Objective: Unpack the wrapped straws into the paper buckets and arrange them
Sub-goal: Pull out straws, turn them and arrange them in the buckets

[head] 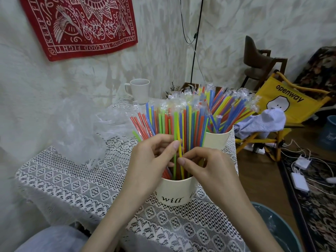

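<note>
While both hands [145,160] [205,166] pinch one yellow straw [179,142] at mid-frame, its upright length drops into the near paper bucket [175,190] just below.

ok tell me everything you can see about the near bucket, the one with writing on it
The near bucket is a cream paper cylinder, upright on the lace cloth, with black script reading "will" on its front. It is packed with upright wrapped straws in red, blue, green and yellow. Both hands hang over its rim; the left hand and right hand pinch straws. A second bucket stands just behind.

The hands [181,160] hide the near bucket's [175,191] far rim.
</note>
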